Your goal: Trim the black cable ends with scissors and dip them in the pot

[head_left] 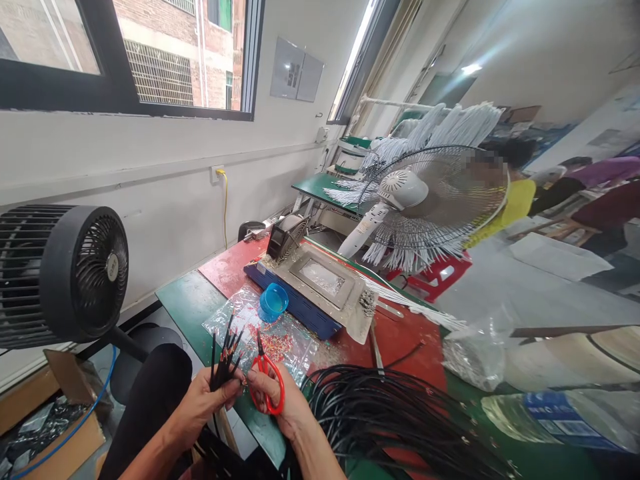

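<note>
A bundle of black cables [227,357] with small reddish wire ends stands up out of my left hand [213,397], whose fingers are wrapped round it. Red-handled scissors [275,380] are in my right hand [280,400], their dark tips pointing up and away. The fingertips of both hands are close together beside the bundle. Just beyond, red and orange wire scraps [276,347] lie on a clear plastic bag [305,347], next to a blue cup [273,302]. A large heap of black cables [370,413] spreads over the table to the right.
A blue-based machine [300,300] with a metal top sits behind the cup. A black fan [85,273] is at left, a white fan [405,190] beyond the table. A plastic bottle [560,417] lies at right. People sit in the background.
</note>
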### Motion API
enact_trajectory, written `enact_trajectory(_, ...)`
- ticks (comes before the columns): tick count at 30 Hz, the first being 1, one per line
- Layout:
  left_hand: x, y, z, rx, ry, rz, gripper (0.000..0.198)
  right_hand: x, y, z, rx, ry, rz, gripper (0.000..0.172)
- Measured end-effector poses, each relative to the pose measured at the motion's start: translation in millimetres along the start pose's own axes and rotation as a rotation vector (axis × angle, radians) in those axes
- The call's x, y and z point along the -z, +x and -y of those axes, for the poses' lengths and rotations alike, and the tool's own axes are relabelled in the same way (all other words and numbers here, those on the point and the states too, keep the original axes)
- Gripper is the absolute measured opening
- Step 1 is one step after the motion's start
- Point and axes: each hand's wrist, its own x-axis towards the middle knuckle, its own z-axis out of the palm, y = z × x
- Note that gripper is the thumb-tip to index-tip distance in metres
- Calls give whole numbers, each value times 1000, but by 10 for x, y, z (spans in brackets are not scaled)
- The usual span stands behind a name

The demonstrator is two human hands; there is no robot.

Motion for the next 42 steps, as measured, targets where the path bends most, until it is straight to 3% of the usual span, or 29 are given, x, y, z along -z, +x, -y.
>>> enact_trajectory(6, 4, 3, 21, -6, -3, 1, 34, -8, -5, 8, 58, -16, 38, 42)
enact_trajectory(15, -10, -14, -14, 3, 3, -7, 36, 16, 13, -12, 23, -34, 57, 42)
enact_trajectory(22, 14, -9, 10, -44, -26, 92, 32, 19, -4, -1, -31, -2, 36, 43)
enact_trajectory(29, 32, -17, 56, -47, -16, 118, 30, 21, 21, -26, -19, -36, 39, 41)
enact_trajectory(36, 52, 11, 69, -37, -25, -47, 32, 20, 19, -9, 41, -13, 8, 40)
enact_trajectory(42, 37, 2, 77, -14, 35, -79, 33, 11, 25, -35, 27, -36, 36, 40)
